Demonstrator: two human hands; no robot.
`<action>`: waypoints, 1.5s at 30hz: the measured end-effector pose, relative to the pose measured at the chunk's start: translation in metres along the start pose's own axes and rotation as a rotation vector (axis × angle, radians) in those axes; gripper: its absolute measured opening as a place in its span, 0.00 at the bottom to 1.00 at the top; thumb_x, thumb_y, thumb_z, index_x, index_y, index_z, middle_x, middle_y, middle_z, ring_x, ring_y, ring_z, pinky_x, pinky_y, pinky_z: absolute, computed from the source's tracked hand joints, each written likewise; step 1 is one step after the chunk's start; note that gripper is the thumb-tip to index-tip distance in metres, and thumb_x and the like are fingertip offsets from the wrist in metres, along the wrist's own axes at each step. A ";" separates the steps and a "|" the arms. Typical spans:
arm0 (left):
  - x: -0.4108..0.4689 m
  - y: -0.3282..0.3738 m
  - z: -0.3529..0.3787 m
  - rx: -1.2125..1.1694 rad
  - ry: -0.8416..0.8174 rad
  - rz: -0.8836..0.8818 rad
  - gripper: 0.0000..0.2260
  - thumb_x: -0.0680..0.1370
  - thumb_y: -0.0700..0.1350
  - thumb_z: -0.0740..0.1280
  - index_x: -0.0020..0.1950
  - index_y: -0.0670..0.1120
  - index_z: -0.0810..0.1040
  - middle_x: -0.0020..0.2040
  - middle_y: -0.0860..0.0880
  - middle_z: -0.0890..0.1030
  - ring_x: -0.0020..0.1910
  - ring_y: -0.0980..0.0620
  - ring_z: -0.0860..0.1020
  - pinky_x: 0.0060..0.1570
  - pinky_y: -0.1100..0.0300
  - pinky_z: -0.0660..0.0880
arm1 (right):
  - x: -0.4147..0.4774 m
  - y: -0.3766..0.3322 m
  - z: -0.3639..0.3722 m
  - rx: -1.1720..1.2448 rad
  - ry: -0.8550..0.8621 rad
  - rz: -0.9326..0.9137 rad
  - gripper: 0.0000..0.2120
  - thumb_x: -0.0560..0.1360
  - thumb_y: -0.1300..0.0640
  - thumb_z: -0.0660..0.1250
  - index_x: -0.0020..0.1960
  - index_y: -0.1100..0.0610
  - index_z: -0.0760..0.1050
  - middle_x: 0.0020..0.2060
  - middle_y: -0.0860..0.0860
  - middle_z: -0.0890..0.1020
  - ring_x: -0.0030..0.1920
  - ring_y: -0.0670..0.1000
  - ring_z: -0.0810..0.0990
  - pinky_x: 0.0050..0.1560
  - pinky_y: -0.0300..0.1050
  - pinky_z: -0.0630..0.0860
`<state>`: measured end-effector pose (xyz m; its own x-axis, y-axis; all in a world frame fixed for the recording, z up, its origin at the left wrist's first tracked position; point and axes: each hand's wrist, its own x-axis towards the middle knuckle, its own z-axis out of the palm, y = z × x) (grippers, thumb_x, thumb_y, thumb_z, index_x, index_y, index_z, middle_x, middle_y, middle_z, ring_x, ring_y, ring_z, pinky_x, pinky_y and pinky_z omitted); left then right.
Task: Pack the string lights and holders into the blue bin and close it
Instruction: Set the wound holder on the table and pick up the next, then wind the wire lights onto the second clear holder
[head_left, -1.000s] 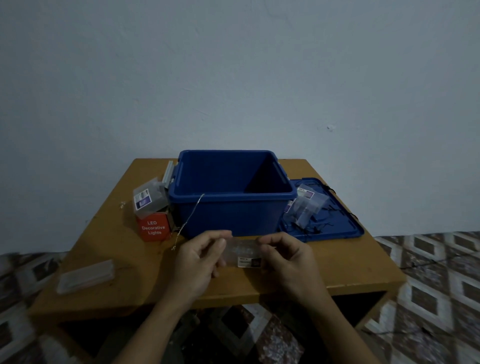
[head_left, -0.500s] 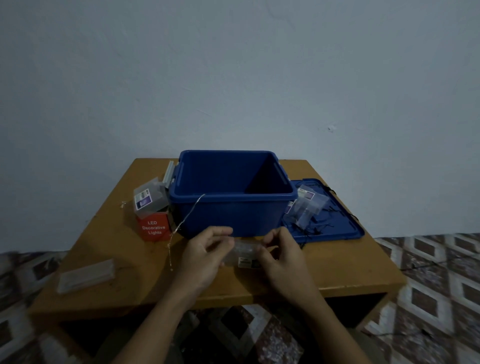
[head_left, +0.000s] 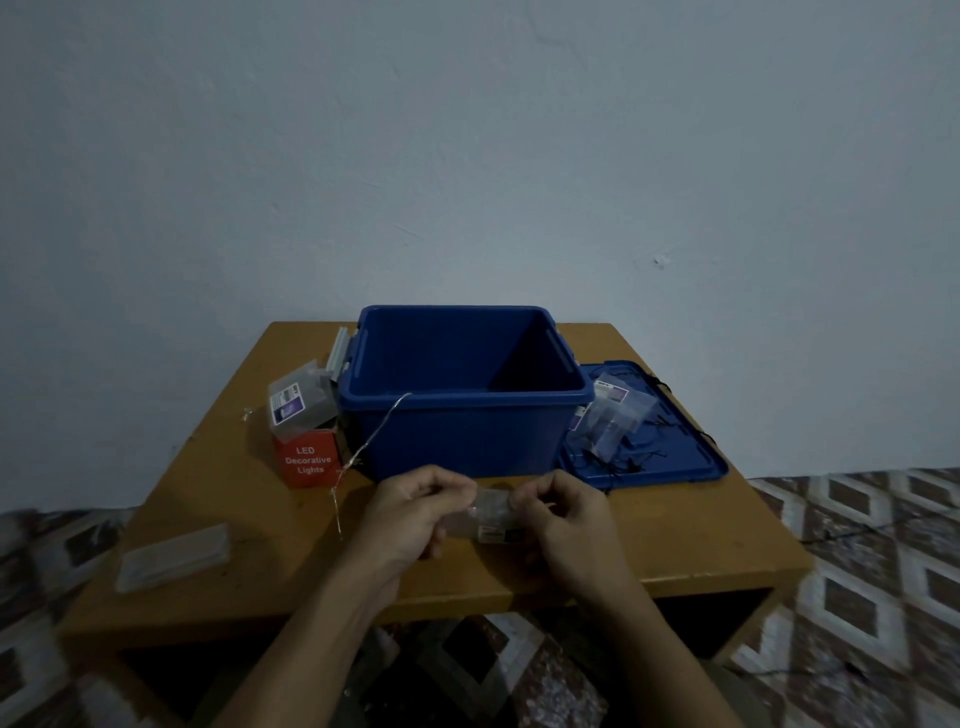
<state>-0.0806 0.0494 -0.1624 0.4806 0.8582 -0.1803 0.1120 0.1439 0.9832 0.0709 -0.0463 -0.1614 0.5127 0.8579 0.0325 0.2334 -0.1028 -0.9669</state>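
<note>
The open blue bin (head_left: 467, 436) stands at the middle of the wooden table (head_left: 675, 545). Its blue lid (head_left: 691, 462) lies flat to the right, with clear packets (head_left: 615, 415) and black wires on it. Just in front of the bin, my left hand (head_left: 415, 514) and my right hand (head_left: 561, 514) pinch a small clear packet (head_left: 491, 517) between them, one at each end. A thin wire string light (head_left: 371, 441) hangs from the bin's front rim down to the table. A red "LED Decorative Lights" box (head_left: 307, 460) sits left of the bin with a clear labelled packet (head_left: 298, 402) on top.
A clear flat plastic case (head_left: 174, 556) lies near the table's front left. A pale flat piece (head_left: 340, 353) leans against the bin's left side. A plain wall rises behind the table. Patterned floor tiles surround it.
Both hands lifted the clear packet slightly toward the bin, then curled their fingers over its top edge. The wire's loose end has swung a little.
</note>
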 end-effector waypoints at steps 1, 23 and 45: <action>0.000 0.000 0.002 -0.027 0.015 -0.011 0.04 0.76 0.43 0.73 0.43 0.50 0.86 0.38 0.52 0.82 0.32 0.54 0.73 0.29 0.62 0.70 | 0.000 0.000 0.000 -0.003 0.006 -0.003 0.07 0.80 0.57 0.68 0.43 0.55 0.79 0.39 0.56 0.82 0.33 0.49 0.79 0.34 0.46 0.79; -0.016 0.026 0.014 0.209 0.087 -0.056 0.19 0.80 0.49 0.67 0.70 0.49 0.72 0.61 0.50 0.78 0.59 0.51 0.78 0.63 0.49 0.76 | 0.017 -0.012 -0.006 -0.200 0.179 0.015 0.06 0.79 0.60 0.66 0.55 0.54 0.76 0.49 0.49 0.81 0.46 0.49 0.81 0.42 0.41 0.77; -0.034 0.084 -0.059 0.830 0.194 0.149 0.08 0.80 0.52 0.65 0.47 0.50 0.80 0.46 0.49 0.80 0.43 0.51 0.80 0.39 0.55 0.78 | 0.047 -0.127 0.055 -1.140 -0.253 -0.648 0.23 0.79 0.48 0.66 0.72 0.53 0.68 0.65 0.54 0.75 0.66 0.58 0.69 0.64 0.61 0.69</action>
<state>-0.1389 0.0614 -0.0725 0.3926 0.9192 0.0309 0.6947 -0.3184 0.6450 0.0199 0.0347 -0.0508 -0.0898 0.9677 0.2354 0.9940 0.1021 -0.0404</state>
